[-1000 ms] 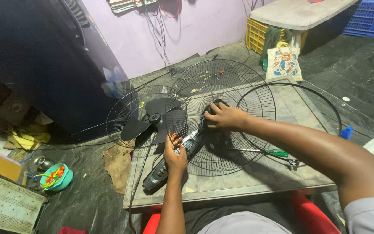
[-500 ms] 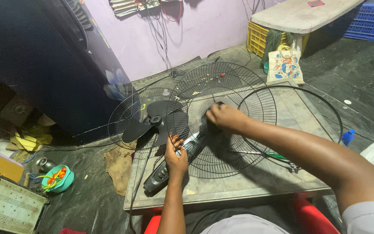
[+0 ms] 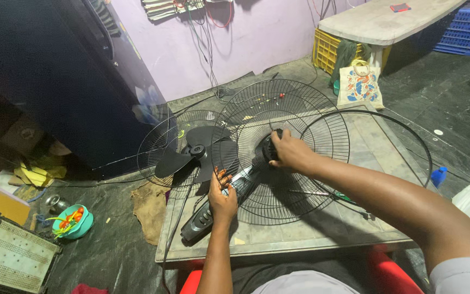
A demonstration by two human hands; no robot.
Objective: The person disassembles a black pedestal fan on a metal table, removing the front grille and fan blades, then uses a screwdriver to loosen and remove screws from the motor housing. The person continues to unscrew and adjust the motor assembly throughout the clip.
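A person bends over a stripped-down fan on a low surface (image 3: 354, 228), the right hand (image 3: 292, 154) with fingers closed around the dark motor hub (image 3: 269, 148) at the centre of the wire guard (image 3: 281, 158), the left hand (image 3: 221, 198) pressing flat, fingers spread, on the grey fan body (image 3: 213, 209). The blade (image 3: 194, 153) already lies off at left, on another grille (image 3: 161, 147); a loose ring (image 3: 409, 136) rests at right, and the guard appears not yet free of the motor.
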